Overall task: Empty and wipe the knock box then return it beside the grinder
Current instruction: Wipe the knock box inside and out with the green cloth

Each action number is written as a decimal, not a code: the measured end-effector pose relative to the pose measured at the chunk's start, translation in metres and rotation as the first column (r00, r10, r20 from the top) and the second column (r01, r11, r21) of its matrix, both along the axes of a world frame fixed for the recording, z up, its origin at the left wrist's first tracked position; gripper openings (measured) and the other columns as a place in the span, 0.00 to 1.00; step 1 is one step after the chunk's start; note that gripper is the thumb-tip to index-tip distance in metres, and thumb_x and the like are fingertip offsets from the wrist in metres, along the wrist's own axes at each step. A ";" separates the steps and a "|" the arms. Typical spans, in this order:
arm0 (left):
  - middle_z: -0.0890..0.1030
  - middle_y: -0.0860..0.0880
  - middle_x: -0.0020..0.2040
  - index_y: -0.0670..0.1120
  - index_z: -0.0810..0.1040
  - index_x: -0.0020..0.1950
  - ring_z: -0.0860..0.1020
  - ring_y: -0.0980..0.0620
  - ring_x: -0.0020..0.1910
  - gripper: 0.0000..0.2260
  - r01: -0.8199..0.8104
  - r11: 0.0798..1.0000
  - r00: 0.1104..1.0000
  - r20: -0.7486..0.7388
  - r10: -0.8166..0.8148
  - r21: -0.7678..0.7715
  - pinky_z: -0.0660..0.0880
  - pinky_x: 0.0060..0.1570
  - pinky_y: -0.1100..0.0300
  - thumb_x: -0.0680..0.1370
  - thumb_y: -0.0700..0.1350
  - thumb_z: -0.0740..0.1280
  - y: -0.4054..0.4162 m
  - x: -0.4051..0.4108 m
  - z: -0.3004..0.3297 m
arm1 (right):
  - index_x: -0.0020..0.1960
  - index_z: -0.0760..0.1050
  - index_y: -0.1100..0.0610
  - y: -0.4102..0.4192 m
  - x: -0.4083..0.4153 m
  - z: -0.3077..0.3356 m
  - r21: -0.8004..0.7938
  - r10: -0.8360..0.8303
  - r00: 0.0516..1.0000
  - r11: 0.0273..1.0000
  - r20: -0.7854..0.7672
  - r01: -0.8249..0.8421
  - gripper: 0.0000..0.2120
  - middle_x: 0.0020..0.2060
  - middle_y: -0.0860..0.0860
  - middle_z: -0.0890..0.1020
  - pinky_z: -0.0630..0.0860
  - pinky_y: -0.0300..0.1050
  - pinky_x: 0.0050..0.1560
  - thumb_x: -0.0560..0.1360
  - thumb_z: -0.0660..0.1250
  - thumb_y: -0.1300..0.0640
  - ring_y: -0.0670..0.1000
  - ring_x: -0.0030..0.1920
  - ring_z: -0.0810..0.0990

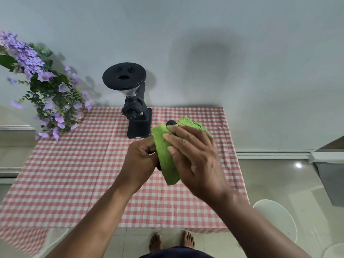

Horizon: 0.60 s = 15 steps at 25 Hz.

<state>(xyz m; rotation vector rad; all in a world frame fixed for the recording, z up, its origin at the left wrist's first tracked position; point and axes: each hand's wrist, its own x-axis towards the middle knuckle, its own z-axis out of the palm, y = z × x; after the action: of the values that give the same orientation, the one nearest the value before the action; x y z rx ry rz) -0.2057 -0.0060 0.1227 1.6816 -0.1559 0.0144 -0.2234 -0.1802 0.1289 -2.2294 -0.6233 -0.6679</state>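
The knock box [170, 123] is held above the table [74, 164], just right of the grinder [138, 116], almost wholly wrapped in a green cloth [165, 159]. The left hand [141, 161] grips it; the right hand [193, 155] presses the cloth flat. Wiping well probably means steadying the box and turning it to reach every side.

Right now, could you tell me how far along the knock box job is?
Emptying can't be confirmed. Wiping is in hand: the left hand holds the mostly hidden knock box while the right hand presses the green cloth over it. Still left: setting it beside the grinder.
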 end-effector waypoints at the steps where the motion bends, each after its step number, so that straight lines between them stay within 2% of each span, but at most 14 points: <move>1: 0.86 0.48 0.34 0.47 0.87 0.45 0.82 0.40 0.32 0.16 0.010 0.999 1.000 -0.005 -0.010 -0.033 0.80 0.34 0.45 0.80 0.28 0.68 0.000 0.000 0.000 | 0.64 0.85 0.55 -0.003 0.007 0.003 0.052 0.012 1.000 0.999 0.010 -0.013 0.12 0.66 0.49 0.85 0.76 0.63 0.65 0.83 0.68 0.58 0.54 0.69 0.80; 2: 0.86 0.47 0.34 0.47 0.88 0.47 0.81 0.35 0.32 0.15 0.005 0.998 1.000 -0.011 -0.006 -0.066 0.80 0.35 0.41 0.80 0.28 0.68 0.000 0.001 -0.002 | 0.62 0.86 0.56 -0.006 0.012 0.003 0.082 0.034 0.999 0.996 0.025 -0.035 0.11 0.65 0.50 0.86 0.77 0.63 0.64 0.83 0.69 0.59 0.54 0.68 0.81; 3: 0.86 0.47 0.35 0.48 0.88 0.49 0.80 0.35 0.32 0.15 -0.002 0.995 1.000 -0.021 0.000 -0.098 0.79 0.34 0.40 0.80 0.29 0.69 -0.001 0.001 -0.003 | 0.61 0.87 0.57 -0.008 0.014 0.001 0.098 0.056 0.998 0.993 0.039 -0.060 0.10 0.64 0.51 0.86 0.77 0.63 0.64 0.82 0.70 0.60 0.54 0.68 0.82; 5: 0.89 0.47 0.40 0.48 0.87 0.58 0.82 0.42 0.35 0.14 0.017 0.989 0.999 -0.032 -0.022 -0.144 0.81 0.36 0.48 0.79 0.32 0.71 -0.002 0.000 -0.004 | 0.60 0.87 0.60 -0.017 0.015 -0.006 0.118 0.069 0.997 0.990 0.046 -0.074 0.10 0.62 0.54 0.87 0.78 0.62 0.65 0.81 0.72 0.62 0.56 0.68 0.82; 6: 0.90 0.47 0.46 0.48 0.86 0.63 0.86 0.45 0.41 0.16 0.025 0.989 0.999 -0.037 -0.030 -0.148 0.83 0.42 0.52 0.77 0.35 0.72 -0.001 -0.002 -0.004 | 0.59 0.87 0.60 -0.022 0.016 -0.008 0.142 0.059 0.998 0.988 0.011 -0.060 0.09 0.62 0.54 0.87 0.79 0.60 0.66 0.81 0.72 0.63 0.55 0.67 0.83; 8: 0.90 0.49 0.56 0.49 0.82 0.69 0.87 0.48 0.57 0.21 0.045 0.993 0.998 -0.037 -0.049 -0.106 0.83 0.58 0.55 0.77 0.35 0.72 0.002 -0.002 -0.005 | 0.59 0.88 0.58 -0.031 0.025 -0.002 0.218 0.036 0.988 0.976 -0.152 -0.002 0.10 0.60 0.51 0.88 0.81 0.52 0.66 0.81 0.71 0.63 0.50 0.65 0.84; 9: 0.89 0.49 0.58 0.48 0.81 0.70 0.86 0.49 0.61 0.22 0.059 0.995 0.997 -0.039 -0.063 -0.086 0.82 0.62 0.53 0.78 0.33 0.72 0.004 -0.002 -0.006 | 0.58 0.88 0.56 -0.032 0.031 0.003 0.228 0.028 0.967 0.973 -0.251 0.031 0.10 0.58 0.48 0.88 0.82 0.49 0.63 0.81 0.70 0.63 0.46 0.62 0.85; 12: 0.88 0.47 0.62 0.45 0.80 0.72 0.84 0.49 0.66 0.24 0.135 0.991 0.990 -0.038 -0.136 -0.021 0.80 0.66 0.48 0.78 0.28 0.70 0.007 -0.001 -0.009 | 0.54 0.87 0.50 -0.031 0.057 0.020 0.134 0.023 0.863 0.990 -0.505 0.052 0.11 0.49 0.43 0.89 0.81 0.42 0.52 0.82 0.66 0.60 0.43 0.50 0.87; 15: 0.87 0.49 0.63 0.48 0.80 0.71 0.83 0.50 0.66 0.25 0.172 0.985 0.985 -0.026 -0.171 0.025 0.79 0.66 0.48 0.79 0.27 0.69 0.003 -0.002 -0.007 | 0.51 0.88 0.50 -0.033 0.074 0.029 0.107 0.040 0.715 0.993 -0.698 0.049 0.12 0.46 0.42 0.89 0.76 0.36 0.47 0.83 0.65 0.58 0.38 0.47 0.84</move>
<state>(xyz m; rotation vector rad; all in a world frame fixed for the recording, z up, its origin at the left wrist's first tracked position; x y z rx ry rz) -0.2076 -0.0034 0.1152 1.6895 -0.2836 -0.1374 -0.1492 -0.2129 0.1582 -2.1438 -0.1728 0.1756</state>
